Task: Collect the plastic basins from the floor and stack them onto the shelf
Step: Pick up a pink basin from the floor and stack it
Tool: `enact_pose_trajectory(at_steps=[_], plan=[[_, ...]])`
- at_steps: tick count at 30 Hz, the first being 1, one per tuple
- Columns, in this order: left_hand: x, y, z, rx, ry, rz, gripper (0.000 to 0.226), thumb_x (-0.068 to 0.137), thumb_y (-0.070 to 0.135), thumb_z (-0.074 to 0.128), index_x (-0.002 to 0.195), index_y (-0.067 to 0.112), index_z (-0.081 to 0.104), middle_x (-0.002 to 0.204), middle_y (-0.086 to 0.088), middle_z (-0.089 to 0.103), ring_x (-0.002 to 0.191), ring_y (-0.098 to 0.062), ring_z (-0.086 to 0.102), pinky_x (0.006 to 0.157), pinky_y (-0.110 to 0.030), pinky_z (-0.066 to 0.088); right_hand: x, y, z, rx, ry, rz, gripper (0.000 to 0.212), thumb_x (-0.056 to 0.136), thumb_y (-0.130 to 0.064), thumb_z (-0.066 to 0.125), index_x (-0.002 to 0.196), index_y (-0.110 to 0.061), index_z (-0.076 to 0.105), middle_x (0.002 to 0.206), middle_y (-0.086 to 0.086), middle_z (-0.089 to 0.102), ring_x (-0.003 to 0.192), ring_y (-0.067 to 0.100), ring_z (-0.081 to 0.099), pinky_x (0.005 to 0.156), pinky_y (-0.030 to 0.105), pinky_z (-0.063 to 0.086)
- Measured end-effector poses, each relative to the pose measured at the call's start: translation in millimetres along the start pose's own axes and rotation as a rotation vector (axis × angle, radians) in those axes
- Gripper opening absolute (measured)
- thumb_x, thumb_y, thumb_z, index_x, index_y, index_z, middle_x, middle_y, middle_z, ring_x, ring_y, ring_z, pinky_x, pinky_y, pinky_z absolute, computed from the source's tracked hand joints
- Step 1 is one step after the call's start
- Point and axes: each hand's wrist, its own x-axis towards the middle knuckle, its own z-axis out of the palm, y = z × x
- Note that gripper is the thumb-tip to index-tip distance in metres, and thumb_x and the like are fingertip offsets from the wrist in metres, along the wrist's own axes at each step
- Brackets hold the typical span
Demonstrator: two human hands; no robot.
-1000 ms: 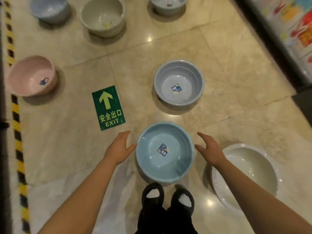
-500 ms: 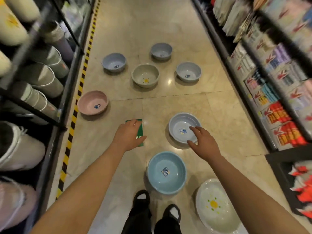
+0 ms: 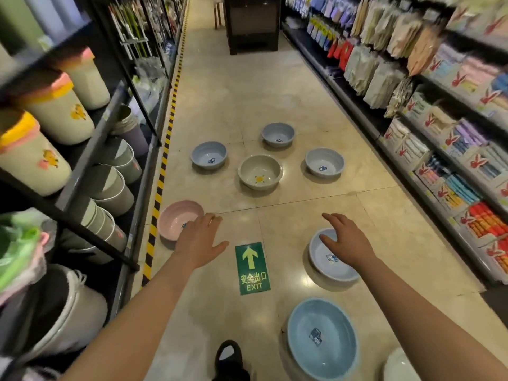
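Several plastic basins lie on the shop aisle floor. A light blue basin [image 3: 322, 338] sits nearest, by my foot. A grey-blue basin [image 3: 330, 258] lies ahead of it, partly under my right hand [image 3: 347, 242], which hovers with fingers spread and holds nothing. A pink basin [image 3: 176, 220] lies at the left by the striped line, and my left hand [image 3: 199, 243] hangs spread beside it, empty. Farther on are a beige basin [image 3: 259, 171] and three grey-blue basins [image 3: 209, 154] [image 3: 277, 134] [image 3: 324, 161]. The edge of a white basin [image 3: 398, 365] shows at the bottom right.
A black shelf [image 3: 90, 149] on the left holds stacked buckets and bins. Shelves of packaged goods [image 3: 439, 127] line the right. A green exit sticker [image 3: 253, 268] marks the floor. A yellow-black striped line [image 3: 162, 171] runs along the left shelf. A dark cabinet [image 3: 251, 23] stands far down the aisle.
The view has lifted from the floor to the whole aisle. Both hands have risen away from the light blue basin and spread wider, empty throughout.
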Motion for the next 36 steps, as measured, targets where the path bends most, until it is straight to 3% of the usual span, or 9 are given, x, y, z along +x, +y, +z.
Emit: enact_pose_trajectory(at_steps=[6, 14, 19, 29, 33, 36], plan=[[28.3, -95.6, -15.1, -0.046, -0.024, -0.044, 0.068, 0.088, 0.062, 0.047, 0.141, 0.021, 0.038, 0.143, -0.003, 0.047, 0.123, -0.023, 0.051, 0.099, -0.040, 0.045, 56.2, -77.5, 30.7, -0.031, -0.027, 0.014, 0.062, 0.090, -0.036, 0.057, 0.146, -0.022, 0.034, 0.149, 0.009, 0.038, 0.132, 0.028, 0.040, 0.102, 0.037, 0.038], [81.0, -163.4, -14.0, -0.092, -0.068, -0.079, 0.064, 0.091, 0.055, 0.047, 0.141, 0.017, 0.037, 0.145, -0.001, 0.042, 0.122, -0.020, 0.049, 0.097, -0.037, 0.045, 154.4, -135.8, 53.1, -0.009, -0.078, -0.046, 0.064, 0.089, -0.037, 0.058, 0.145, -0.021, 0.034, 0.146, 0.008, 0.040, 0.130, 0.027, 0.043, 0.101, 0.036, 0.040], [137.7, -208.7, -9.9, -0.171, -0.083, -0.206, 0.067, 0.087, 0.055, 0.053, 0.142, 0.023, 0.035, 0.145, 0.000, 0.043, 0.124, -0.019, 0.048, 0.101, -0.035, 0.044, 252.8, -162.1, 64.3, -0.032, -0.121, -0.127, 0.064, 0.088, -0.039, 0.057, 0.145, -0.021, 0.033, 0.145, 0.006, 0.042, 0.128, 0.025, 0.045, 0.098, 0.035, 0.043], [204.6, -304.1, 14.5, -0.259, -0.085, -0.572, 0.061, 0.087, 0.056, 0.052, 0.136, 0.021, 0.044, 0.130, -0.002, 0.052, 0.113, -0.020, 0.055, 0.091, -0.036, 0.047, 452.3, -239.2, 105.2, -0.039, -0.321, -0.345, 0.064, 0.088, -0.041, 0.058, 0.145, -0.026, 0.032, 0.144, 0.002, 0.041, 0.128, 0.022, 0.045, 0.097, 0.036, 0.045], [213.6, -339.8, 32.6, -0.304, -0.074, -0.681, 0.060, 0.087, 0.054, 0.055, 0.135, 0.018, 0.048, 0.128, -0.004, 0.054, 0.117, -0.023, 0.052, 0.088, -0.035, 0.047, 515.2, -274.8, 141.6, -0.059, -0.405, -0.438, 0.064, 0.089, -0.039, 0.057, 0.146, -0.026, 0.030, 0.145, 0.004, 0.040, 0.128, 0.023, 0.044, 0.099, 0.033, 0.041], [225.9, -368.4, 46.9, -0.293, -0.127, -0.756, 0.066, 0.088, 0.056, 0.052, 0.140, 0.017, 0.041, 0.139, -0.005, 0.047, 0.125, -0.021, 0.049, 0.093, -0.035, 0.048, 559.1, -304.2, 167.8, -0.085, -0.476, -0.489, 0.064, 0.090, -0.037, 0.056, 0.147, -0.025, 0.029, 0.145, 0.005, 0.039, 0.128, 0.025, 0.045, 0.099, 0.035, 0.042]])
